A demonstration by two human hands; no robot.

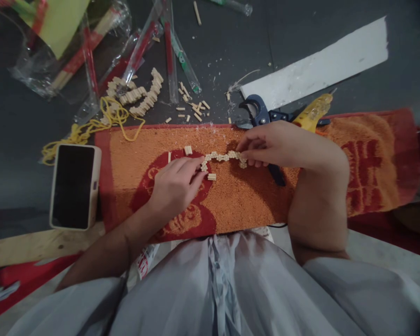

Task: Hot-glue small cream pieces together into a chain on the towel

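Note:
A wavy chain of short pale wooden stick pieces lies on the orange and red towel, between my hands. My left hand pinches its left end with thumb and fingers. At the other end, the fingers of my right hand close on the chain, with some fingertips curled out of sight. Just below the left end sits a small bundle of sticks. Another small bundle rests above my left fingers, with a single stick beside it.
Dark blue cutters and a yellow glue gun lie beyond my right hand, near a white board. Phone-like device and yellow cord are at left. Farther back are joined stick pieces, loose cut sticks and plastic-wrapped chopsticks.

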